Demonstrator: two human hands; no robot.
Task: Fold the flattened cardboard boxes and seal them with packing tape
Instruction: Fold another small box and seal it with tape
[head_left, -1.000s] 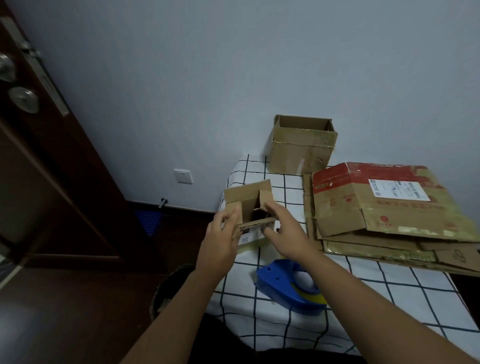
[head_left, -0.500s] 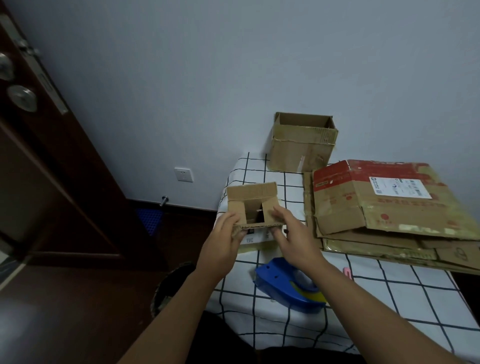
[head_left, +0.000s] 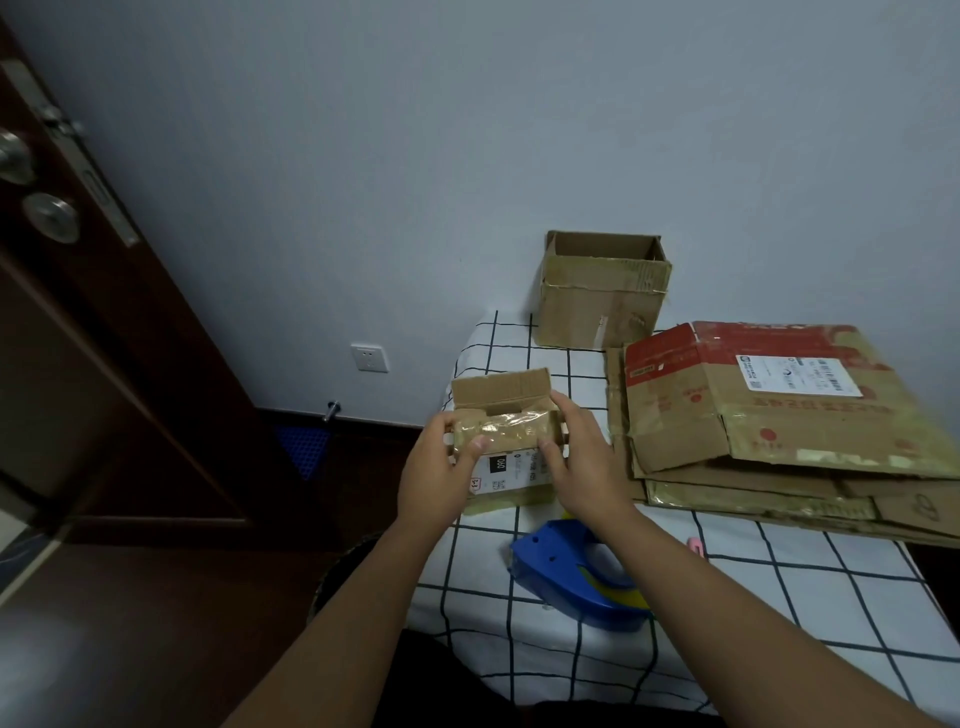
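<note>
You have one small box (head_left: 506, 441) between your two hands, above the left edge of the desk (head_left: 779, 582): your left hand (head_left: 434, 475) grips its left end, your right hand (head_left: 584, 462) its right end, thumbs curled onto the taped near flap, far flap upright. Near-right of that box lies one blue tape dispenser (head_left: 566, 574); behind it stands one open box (head_left: 602, 291); right of it sits one stack of flattened boxes (head_left: 769, 415).

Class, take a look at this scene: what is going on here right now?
A person holds a small brown cardboard box with both hands, left hand and right hand gripping its sides above the checked tablecloth. One flap stands up at the back. A blue tape dispenser lies untouched nearby, beside a stack of flattened cardboard boxes and an open-topped brown box.
</note>
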